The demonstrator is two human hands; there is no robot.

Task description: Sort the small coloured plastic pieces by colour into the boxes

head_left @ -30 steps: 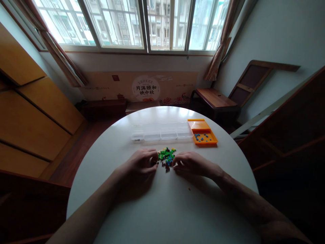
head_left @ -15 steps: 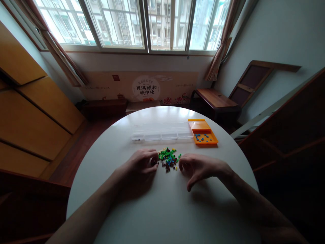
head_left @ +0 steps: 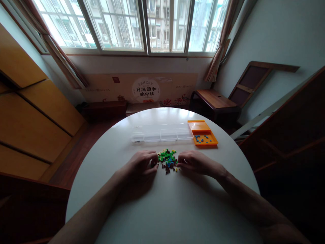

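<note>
Head view: on a round white table (head_left: 162,213), a loose heap of small toy bricks (head_left: 167,156), mostly green, with blue, dark brown and some yellow and pale pieces mixed in, right between both hands. Brown pieces mainly along the near side; a couple of yellow bricks (head_left: 176,170) by the near right edge, close to the right fingertips.

At the left of the heap, the left hand (head_left: 144,162), fingers curled, thumb and forefinger with only a narrow gap; cannot tell whether pinching a brick. At the right of the heap, the right hand (head_left: 191,160), fingers bent inward, tips close together at the edge of the pieces; cannot tell whether gripping anything there.

Beyond the hands, a clear plastic case (head_left: 152,137) with a row of compartments, stretching sideways across the table. At its right end, just touching or slightly overlapped, an orange tray (head_left: 213,140) with a few small blue pieces (head_left: 197,138) scattered inside.

Farther off, a barred window (head_left: 119,27) with curtains (head_left: 212,64), a printed panel (head_left: 99,81) below, a low wooden stand (head_left: 214,97) to the right, and yellow-brown cabinets (head_left: 33,112) to the left.
</note>
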